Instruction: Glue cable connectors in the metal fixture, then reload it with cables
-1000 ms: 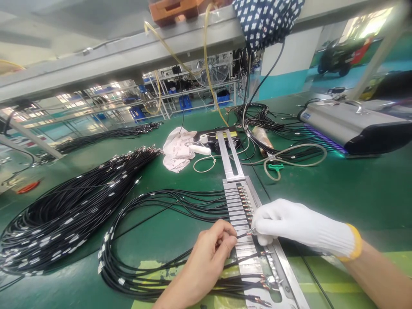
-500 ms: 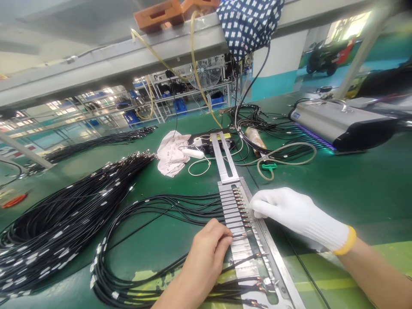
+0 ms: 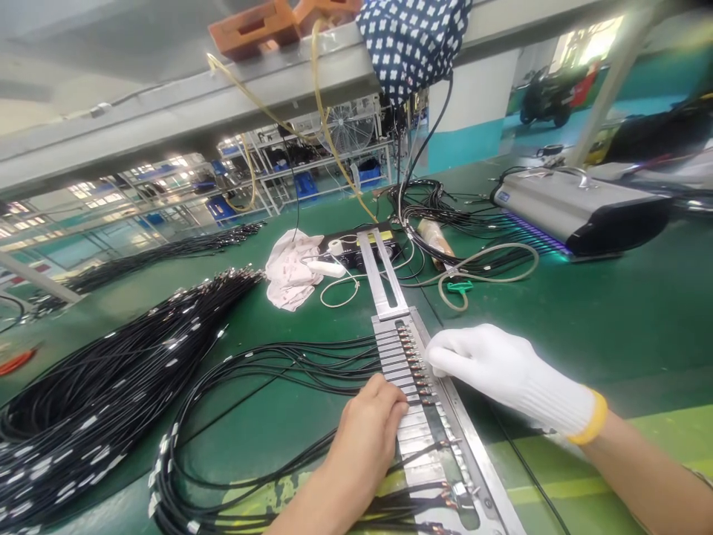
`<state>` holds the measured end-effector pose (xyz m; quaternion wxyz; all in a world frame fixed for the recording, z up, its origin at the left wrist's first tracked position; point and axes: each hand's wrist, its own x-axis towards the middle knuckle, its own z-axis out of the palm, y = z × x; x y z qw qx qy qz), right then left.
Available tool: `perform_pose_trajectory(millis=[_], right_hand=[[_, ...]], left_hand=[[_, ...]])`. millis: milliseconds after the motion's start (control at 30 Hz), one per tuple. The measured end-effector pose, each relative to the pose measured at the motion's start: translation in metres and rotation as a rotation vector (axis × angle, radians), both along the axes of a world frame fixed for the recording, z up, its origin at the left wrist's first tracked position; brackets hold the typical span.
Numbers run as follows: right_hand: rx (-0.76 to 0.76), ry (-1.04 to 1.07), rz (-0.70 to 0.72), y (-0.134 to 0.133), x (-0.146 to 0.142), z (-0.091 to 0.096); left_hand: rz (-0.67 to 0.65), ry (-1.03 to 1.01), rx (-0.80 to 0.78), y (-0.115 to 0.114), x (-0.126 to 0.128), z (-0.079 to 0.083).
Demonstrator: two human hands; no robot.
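A slotted metal fixture (image 3: 409, 431) runs away from me, with several black cables (image 3: 312, 349) laid side by side in its grooves. Their copper-coloured connector ends (image 3: 409, 349) line up over its long opening. My bare left hand (image 3: 374, 423) rests at the fixture's left edge, thumb and fingers pinched on one black cable whose end points right. Across from it, my right hand (image 3: 479, 364), in a white knitted glove with a yellow cuff, has its fingers curled together at the right rail beside the connectors. Whatever those gloved fingertips may hold is hidden.
A large bundle of black cables (image 3: 105, 386) lies to the left. Behind the fixture are a crumpled pale cloth (image 3: 292, 271), a green-handled tool (image 3: 460, 288) and a looped hose (image 3: 518, 256). A silver machine with purple light (image 3: 579, 208) stands back right.
The whole view has shifted slightly. The pinched cable's end now lies closer to the row of connectors above it. My right hand stays at the rail, its fingers still curled.
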<state>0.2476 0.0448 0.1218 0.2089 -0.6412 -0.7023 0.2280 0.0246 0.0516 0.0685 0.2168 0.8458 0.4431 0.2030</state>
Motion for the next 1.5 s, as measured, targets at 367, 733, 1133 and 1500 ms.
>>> perform_pose_trajectory(millis=[367, 733, 1133, 1500], right_hand=[[0.057, -0.077, 0.036, -0.002, -0.003, -0.003], [0.526, -0.213, 0.127, 0.006, -0.012, -0.045], [0.843, -0.347, 0.261, 0.013, -0.016, -0.067], [0.579, -0.508, 0.333, 0.007, -0.027, -0.038]], left_hand=[[-0.059, 0.026, -0.001, 0.005, 0.003, 0.002], [-0.094, -0.001, 0.169, 0.007, 0.001, -0.011], [-0.130, 0.116, 0.553, -0.003, 0.002, -0.012], [-0.302, 0.402, 0.731, -0.025, -0.021, -0.016]])
